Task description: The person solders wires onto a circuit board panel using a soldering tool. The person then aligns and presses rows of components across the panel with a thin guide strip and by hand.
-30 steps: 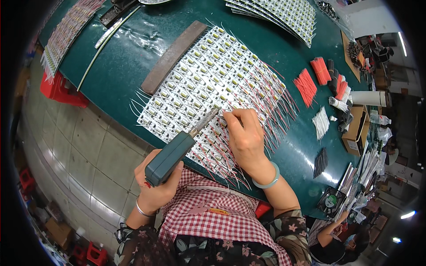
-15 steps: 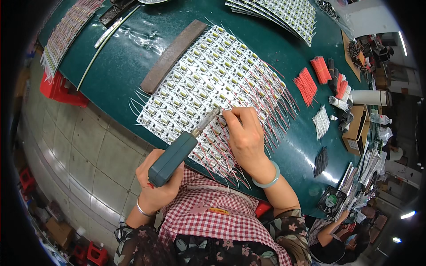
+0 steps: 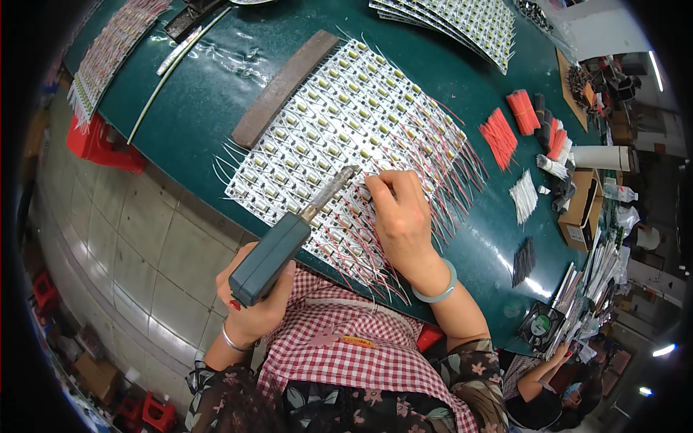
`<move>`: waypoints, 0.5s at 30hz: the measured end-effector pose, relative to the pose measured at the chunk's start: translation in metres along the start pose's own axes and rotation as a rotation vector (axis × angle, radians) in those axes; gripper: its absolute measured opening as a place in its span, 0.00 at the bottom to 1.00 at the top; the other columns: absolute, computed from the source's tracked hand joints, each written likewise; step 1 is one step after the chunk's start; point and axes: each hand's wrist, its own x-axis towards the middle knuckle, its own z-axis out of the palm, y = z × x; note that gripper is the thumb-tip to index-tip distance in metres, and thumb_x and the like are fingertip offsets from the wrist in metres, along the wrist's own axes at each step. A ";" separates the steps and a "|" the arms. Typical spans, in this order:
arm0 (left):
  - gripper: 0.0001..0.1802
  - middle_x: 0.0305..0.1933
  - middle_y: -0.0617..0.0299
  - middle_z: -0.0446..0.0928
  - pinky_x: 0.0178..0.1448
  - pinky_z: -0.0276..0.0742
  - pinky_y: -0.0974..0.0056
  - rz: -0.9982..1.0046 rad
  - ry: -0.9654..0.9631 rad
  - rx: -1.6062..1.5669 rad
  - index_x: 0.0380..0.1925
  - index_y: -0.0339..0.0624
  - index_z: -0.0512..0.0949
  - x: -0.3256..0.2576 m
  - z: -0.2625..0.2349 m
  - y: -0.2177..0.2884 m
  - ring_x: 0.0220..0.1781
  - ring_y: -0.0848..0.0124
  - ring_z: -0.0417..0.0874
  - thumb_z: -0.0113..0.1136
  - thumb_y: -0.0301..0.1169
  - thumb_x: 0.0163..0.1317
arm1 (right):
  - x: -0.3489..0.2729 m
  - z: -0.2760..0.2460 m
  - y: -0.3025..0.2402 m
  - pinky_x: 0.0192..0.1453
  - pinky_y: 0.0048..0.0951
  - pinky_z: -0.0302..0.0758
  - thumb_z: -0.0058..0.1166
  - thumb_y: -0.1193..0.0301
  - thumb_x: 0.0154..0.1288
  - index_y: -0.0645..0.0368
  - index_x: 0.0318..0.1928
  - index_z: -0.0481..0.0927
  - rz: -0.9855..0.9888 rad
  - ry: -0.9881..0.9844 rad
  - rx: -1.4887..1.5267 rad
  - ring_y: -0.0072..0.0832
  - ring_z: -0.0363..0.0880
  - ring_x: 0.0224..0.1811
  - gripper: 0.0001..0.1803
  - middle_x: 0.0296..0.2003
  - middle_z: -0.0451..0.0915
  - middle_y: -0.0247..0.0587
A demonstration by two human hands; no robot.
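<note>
On the green table (image 3: 462, 90), ahead of the hands, lies a slanted white circuit-board panel (image 3: 317, 126), wires (image 3: 473, 155) fringing its right side. The left hand (image 3: 261, 312) wraps a dark green soldering tool (image 3: 271, 256), its long axis pointing forward and right. The nearer right hand (image 3: 404, 220) bends over the panel, fingers curled beside the tip; whether they grip a wire, I cannot tell.

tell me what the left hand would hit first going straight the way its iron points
Leading with the soldering iron, the left hand would probably meet the circuit board sheet first, near the right hand; whether the tip touches it is unclear.
</note>
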 end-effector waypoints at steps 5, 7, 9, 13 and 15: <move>0.09 0.35 0.56 0.82 0.35 0.77 0.68 0.053 -0.055 0.060 0.36 0.30 0.82 0.006 0.003 0.002 0.30 0.71 0.83 0.70 0.18 0.54 | -0.003 0.001 0.000 0.42 0.37 0.75 0.56 0.83 0.53 0.68 0.46 0.79 0.004 -0.002 0.010 0.41 0.74 0.40 0.17 0.40 0.74 0.47; 0.09 0.34 0.57 0.82 0.34 0.76 0.68 0.064 -0.052 0.057 0.35 0.30 0.82 0.007 0.005 0.001 0.29 0.71 0.82 0.70 0.18 0.54 | -0.003 0.002 0.000 0.42 0.37 0.75 0.57 0.83 0.53 0.68 0.46 0.79 0.003 0.004 0.006 0.41 0.74 0.40 0.17 0.40 0.74 0.47; 0.08 0.33 0.57 0.81 0.33 0.76 0.69 0.075 -0.049 0.056 0.35 0.31 0.82 0.008 0.007 -0.001 0.28 0.72 0.82 0.70 0.18 0.54 | -0.004 0.002 0.000 0.42 0.37 0.75 0.57 0.83 0.53 0.68 0.47 0.79 0.001 0.009 0.005 0.41 0.74 0.40 0.18 0.40 0.74 0.47; 0.07 0.31 0.57 0.81 0.32 0.74 0.69 0.039 -0.054 0.015 0.34 0.31 0.81 0.008 0.009 -0.001 0.27 0.72 0.81 0.70 0.18 0.55 | -0.003 0.002 -0.001 0.42 0.37 0.75 0.57 0.83 0.52 0.69 0.47 0.79 -0.002 0.011 -0.002 0.41 0.74 0.40 0.18 0.40 0.75 0.48; 0.07 0.31 0.57 0.81 0.32 0.74 0.69 0.036 -0.053 0.022 0.33 0.31 0.81 0.009 0.009 0.000 0.27 0.72 0.81 0.70 0.18 0.55 | -0.002 0.002 -0.001 0.42 0.37 0.75 0.57 0.83 0.52 0.69 0.47 0.80 -0.004 0.010 -0.002 0.42 0.75 0.40 0.18 0.40 0.75 0.48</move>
